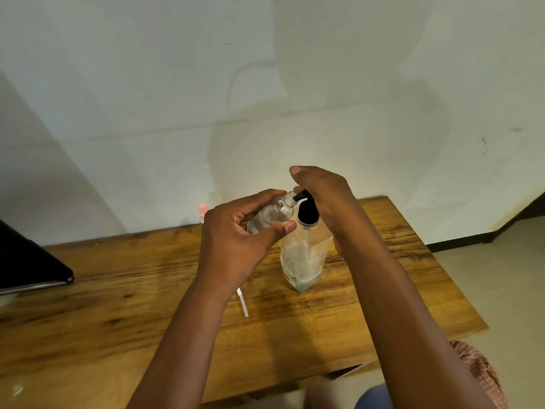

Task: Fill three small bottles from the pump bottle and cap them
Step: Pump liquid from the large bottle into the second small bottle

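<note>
A clear pump bottle (300,261) with a black pump head (306,211) stands on the wooden table (118,290), partly filled with cloudy liquid. My right hand (324,196) rests on top of the pump head, palm down over it. My left hand (236,240) grips a small clear bottle (272,214), tilted with its open mouth at the black nozzle tip. A pink-topped small bottle (202,211) peeks out behind my left hand near the wall. No caps can be made out.
A white thin strip (243,304) lies on the table below my left wrist. A dark flat device (29,261) sits at the table's left edge. The wall rises right behind the table; the floor opens to the right.
</note>
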